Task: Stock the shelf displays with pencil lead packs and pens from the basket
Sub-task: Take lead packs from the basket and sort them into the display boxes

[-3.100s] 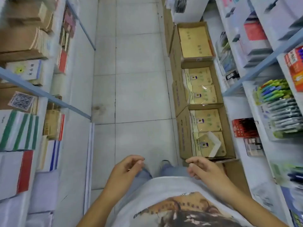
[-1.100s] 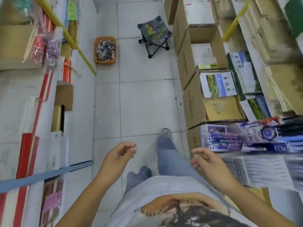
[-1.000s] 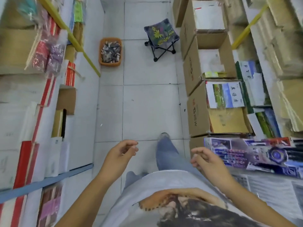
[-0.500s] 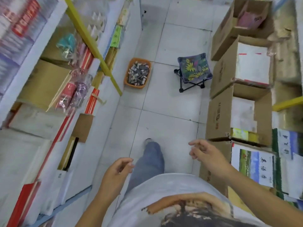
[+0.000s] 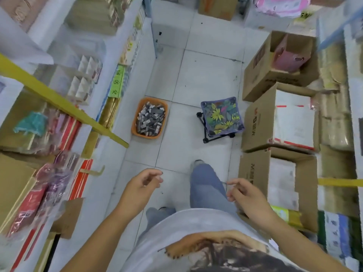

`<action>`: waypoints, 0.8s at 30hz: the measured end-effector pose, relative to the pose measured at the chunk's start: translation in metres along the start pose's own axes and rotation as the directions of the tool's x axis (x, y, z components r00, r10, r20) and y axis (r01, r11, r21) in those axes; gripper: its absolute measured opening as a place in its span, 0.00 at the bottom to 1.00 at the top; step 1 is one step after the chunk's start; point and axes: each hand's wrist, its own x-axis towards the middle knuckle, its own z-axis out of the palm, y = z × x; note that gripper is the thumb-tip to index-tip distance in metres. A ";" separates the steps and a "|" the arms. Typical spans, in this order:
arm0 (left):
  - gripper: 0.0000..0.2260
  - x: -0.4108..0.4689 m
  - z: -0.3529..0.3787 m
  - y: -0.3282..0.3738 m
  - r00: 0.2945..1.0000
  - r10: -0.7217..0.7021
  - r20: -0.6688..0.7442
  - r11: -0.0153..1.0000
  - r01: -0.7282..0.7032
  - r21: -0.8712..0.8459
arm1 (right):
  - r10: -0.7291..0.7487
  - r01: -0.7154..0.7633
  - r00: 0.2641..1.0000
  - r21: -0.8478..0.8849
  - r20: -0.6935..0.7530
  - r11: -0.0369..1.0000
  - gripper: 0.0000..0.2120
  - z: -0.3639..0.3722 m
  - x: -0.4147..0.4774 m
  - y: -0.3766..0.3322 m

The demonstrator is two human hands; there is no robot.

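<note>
An orange basket (image 5: 137, 112) stands on the tiled floor ahead, against the foot of the left shelving, filled with small grey and black packs (image 5: 150, 119). My left hand (image 5: 142, 188) hangs in front of me with loosely curled fingers and holds nothing. Level with it, my right hand (image 5: 245, 195) is also loosely curled and empty. Both hands are well short of the basket, about a floor tile away.
A small folding stool (image 5: 222, 115) with a leaf-print seat stands right of the basket. Open cardboard boxes (image 5: 279, 122) line the right side of the aisle. Stocked shelves (image 5: 64, 107) with a yellow rail run along the left. My legs are mid-stride on the floor.
I have walked down the aisle; the basket and stool have come much closer and lower in view. Both hands stay empty and loosely curled at waist height.
</note>
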 end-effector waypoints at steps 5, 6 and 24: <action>0.07 0.049 0.012 0.043 0.987 -0.075 -0.142 0.994 0.062 -0.093 | -0.047 0.069 0.987 -0.143 0.151 0.987 0.09 -0.039 0.102 -0.090; 0.07 0.055 0.012 0.048 0.979 -0.106 -0.176 0.990 0.087 -0.115 | -0.060 0.095 0.981 -0.186 0.186 0.978 0.09 -0.042 0.121 -0.111; 0.08 0.222 -0.073 0.129 0.869 -0.334 -0.365 0.866 0.131 -0.482 | -0.095 0.354 0.847 -0.422 0.523 0.835 0.13 0.030 0.334 -0.357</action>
